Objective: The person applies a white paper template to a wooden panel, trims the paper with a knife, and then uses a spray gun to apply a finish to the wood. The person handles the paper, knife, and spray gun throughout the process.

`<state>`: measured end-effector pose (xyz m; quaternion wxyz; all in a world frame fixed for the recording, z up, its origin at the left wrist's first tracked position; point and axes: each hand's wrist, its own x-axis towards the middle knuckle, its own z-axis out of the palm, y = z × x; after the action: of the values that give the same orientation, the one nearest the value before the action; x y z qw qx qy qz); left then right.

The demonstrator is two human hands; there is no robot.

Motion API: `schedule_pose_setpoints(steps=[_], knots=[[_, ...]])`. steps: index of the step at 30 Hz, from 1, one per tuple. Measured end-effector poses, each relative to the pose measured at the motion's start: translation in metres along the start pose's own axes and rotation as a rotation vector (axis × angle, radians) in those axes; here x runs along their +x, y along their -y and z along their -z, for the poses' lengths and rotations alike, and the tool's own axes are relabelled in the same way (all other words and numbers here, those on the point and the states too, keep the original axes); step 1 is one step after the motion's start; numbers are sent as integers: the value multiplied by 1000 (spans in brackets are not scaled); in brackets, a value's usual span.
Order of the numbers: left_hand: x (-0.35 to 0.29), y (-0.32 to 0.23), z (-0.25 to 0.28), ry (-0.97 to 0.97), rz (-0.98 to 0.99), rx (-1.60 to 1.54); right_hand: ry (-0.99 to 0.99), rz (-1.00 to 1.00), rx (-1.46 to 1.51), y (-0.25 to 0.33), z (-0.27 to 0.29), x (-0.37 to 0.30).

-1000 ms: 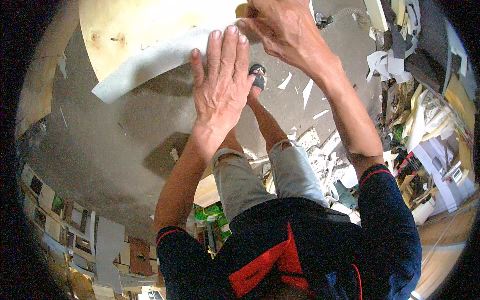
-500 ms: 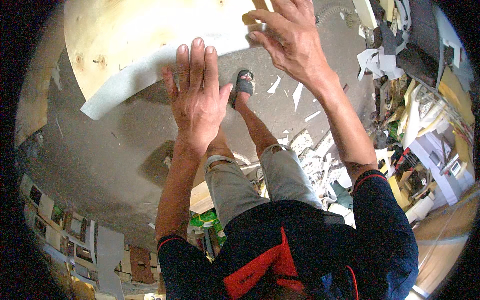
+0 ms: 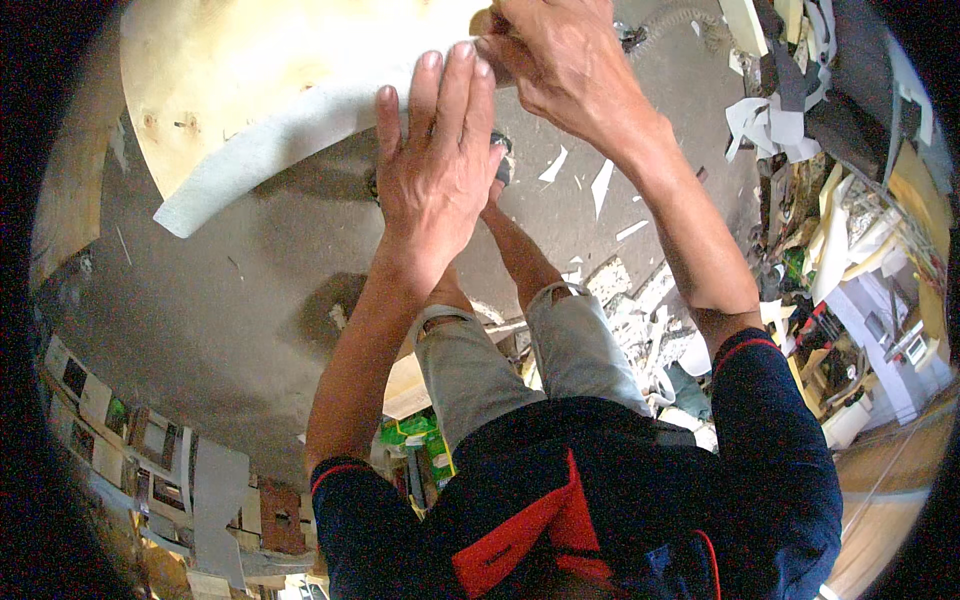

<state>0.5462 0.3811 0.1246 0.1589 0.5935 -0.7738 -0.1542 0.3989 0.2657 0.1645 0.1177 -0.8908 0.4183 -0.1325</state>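
Observation:
A pale plywood board (image 3: 250, 70) with knots lies at the top, its near edge curved. Along that edge runs a greyish-white strip (image 3: 240, 175) of soft-looking sheet, its left end hanging past the wood. My left hand (image 3: 435, 170) lies flat on the strip near its right part, fingers straight and pressing down. Just beside those fingertips, my right hand (image 3: 570, 70) is closed at the board's edge, fingers curled downward. A small brown-tan piece (image 3: 483, 22) shows by its fingers; most of it is hidden by the hand.
White offcuts (image 3: 600, 188) are scattered on the grey floor (image 3: 200, 330). A heap of foam and sheet scraps (image 3: 840, 220) rises at the right, beside a coiled hose (image 3: 680, 25). Several cut boards (image 3: 215, 500) stand at the lower left. A green package (image 3: 425, 440) sits by my legs.
My left hand has slid right and up along the strip, closer to the right hand. My right hand has shifted slightly left, and its fingers have closed. The board has moved slightly left.

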Motion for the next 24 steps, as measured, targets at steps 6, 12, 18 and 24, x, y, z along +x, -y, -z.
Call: schedule_pose_setpoints(steps=[6, 12, 18, 24], knots=[[7, -4, -3, -29, 49, -11, -213, -175, -58, 5, -7, -45], [4, -3, -3, 0, 54, 6, -303, -257, 63, 12, -2, -88], [1, 3, -7, -53, -9, -1, -286, -153, 22, -6, -5, -49], [7, 15, -1, 31, -75, 124, -11, -2, 123, 33, -24, -76]])
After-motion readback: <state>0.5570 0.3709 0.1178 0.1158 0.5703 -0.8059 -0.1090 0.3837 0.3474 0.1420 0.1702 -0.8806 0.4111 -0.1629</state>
